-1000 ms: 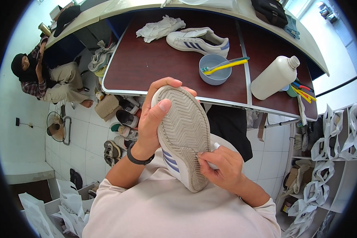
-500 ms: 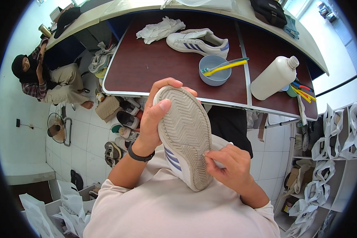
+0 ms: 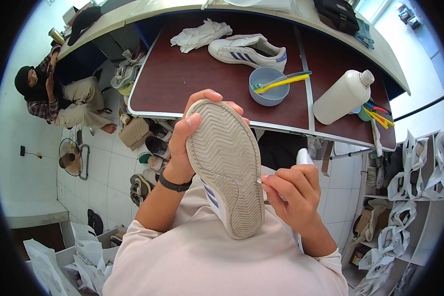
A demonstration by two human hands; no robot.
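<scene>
My left hand (image 3: 181, 144) grips the toe end of a white sneaker (image 3: 227, 163) with blue side stripes, held up over my lap with its grey ridged sole facing me. My right hand (image 3: 293, 195) is closed around a slim white tool (image 3: 303, 157), its fingertips pressed against the right edge of the sole near the middle. The tool's working end is hidden behind my fingers. The matching sneaker (image 3: 246, 49) lies on the dark red table (image 3: 182, 84) ahead.
On the table stand a grey-blue bowl (image 3: 267, 88) with two toothbrushes (image 3: 281, 81), a white plastic bottle (image 3: 341, 96) and a crumpled white cloth (image 3: 200, 34). Several shoes (image 3: 150, 158) lie on the tiled floor. A person (image 3: 59, 98) sits at left. White bags (image 3: 409, 172) hang at right.
My right hand has slid from the heel part of the sole up and right to its edge, and the white tool now shows above my fingers. The sneaker has tilted slightly.
</scene>
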